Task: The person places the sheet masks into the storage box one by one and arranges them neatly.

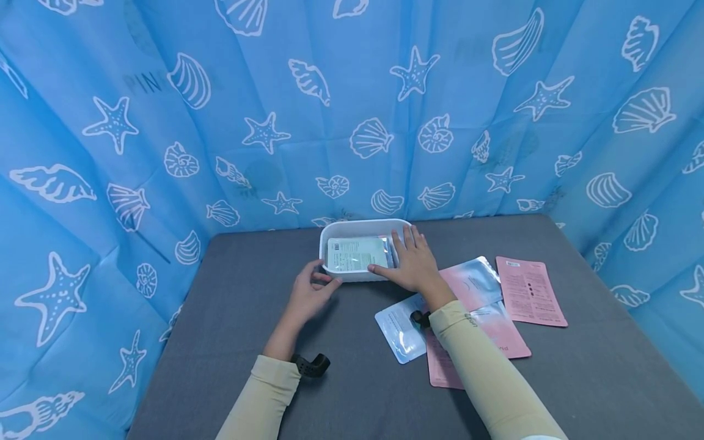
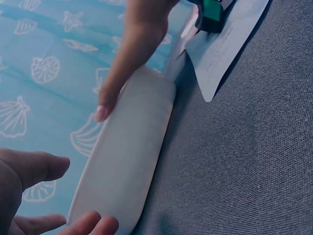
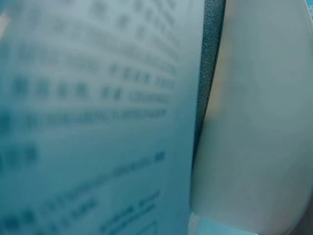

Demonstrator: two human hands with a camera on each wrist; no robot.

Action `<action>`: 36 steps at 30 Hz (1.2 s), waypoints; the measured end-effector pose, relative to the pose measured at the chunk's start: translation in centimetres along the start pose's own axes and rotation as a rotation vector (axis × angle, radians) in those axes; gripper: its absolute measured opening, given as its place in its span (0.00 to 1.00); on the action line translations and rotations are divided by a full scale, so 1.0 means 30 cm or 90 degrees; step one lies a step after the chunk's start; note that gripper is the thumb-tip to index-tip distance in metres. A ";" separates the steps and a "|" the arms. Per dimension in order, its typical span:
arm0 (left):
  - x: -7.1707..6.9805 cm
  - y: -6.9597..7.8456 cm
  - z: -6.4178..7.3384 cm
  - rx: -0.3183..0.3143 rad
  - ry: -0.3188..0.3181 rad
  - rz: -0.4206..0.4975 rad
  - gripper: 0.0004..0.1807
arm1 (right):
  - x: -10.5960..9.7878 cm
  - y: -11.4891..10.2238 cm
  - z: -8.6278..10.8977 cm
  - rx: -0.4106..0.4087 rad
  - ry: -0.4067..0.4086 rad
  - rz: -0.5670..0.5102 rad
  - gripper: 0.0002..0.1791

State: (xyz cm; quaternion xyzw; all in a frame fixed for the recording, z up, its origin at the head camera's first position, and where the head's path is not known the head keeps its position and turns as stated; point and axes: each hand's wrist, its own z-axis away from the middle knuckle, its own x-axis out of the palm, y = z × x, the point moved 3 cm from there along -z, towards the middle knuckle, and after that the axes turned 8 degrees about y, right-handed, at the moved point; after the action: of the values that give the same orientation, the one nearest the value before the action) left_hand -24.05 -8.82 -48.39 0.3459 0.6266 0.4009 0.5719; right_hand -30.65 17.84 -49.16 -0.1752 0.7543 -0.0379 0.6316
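A white plastic bin [image 1: 363,276] sits near the table's far edge, and a pale green printed sachet [image 1: 357,253] lies flat inside it. At the bin's front left corner is my left hand [image 1: 312,292], fingers slightly bent and apart. The left wrist view shows its fingertips [image 2: 88,221] at the bin's wall [image 2: 132,142]. My right hand [image 1: 414,264] spreads its fingers over the bin's right end, thumb at the front rim. Close to the right wrist camera, a printed silvery sachet [image 3: 98,112] fills the left side, beside the bin's wall [image 3: 259,112].
Right of the bin, pink and silver sachets [image 1: 473,281] overlap on the grey table [image 1: 253,293], partly under my right forearm. A silver sachet [image 1: 404,330] lies by that wrist; a pink one [image 1: 530,292] is farther right. A blue shell-print curtain [image 1: 341,140] hangs behind.
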 end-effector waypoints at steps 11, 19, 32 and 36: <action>-0.014 -0.010 0.014 0.018 0.003 0.012 0.42 | 0.001 -0.016 0.001 -0.007 -0.006 0.001 0.68; -0.031 -0.002 0.008 0.052 0.013 0.012 0.38 | -0.014 -0.003 0.003 0.004 -0.020 -0.006 0.67; -0.062 0.023 -0.024 0.203 0.078 -0.026 0.34 | -0.088 0.021 -0.001 -0.017 0.018 -0.138 0.57; -0.062 0.027 -0.033 0.217 0.071 -0.052 0.34 | -0.130 0.031 0.023 -0.028 0.017 -0.192 0.50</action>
State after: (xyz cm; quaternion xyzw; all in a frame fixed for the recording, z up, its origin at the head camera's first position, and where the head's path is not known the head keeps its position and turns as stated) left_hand -24.84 -10.22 -46.82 0.3897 0.7294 0.2841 0.4853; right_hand -29.64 20.04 -45.90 -0.2994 0.7285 -0.1180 0.6048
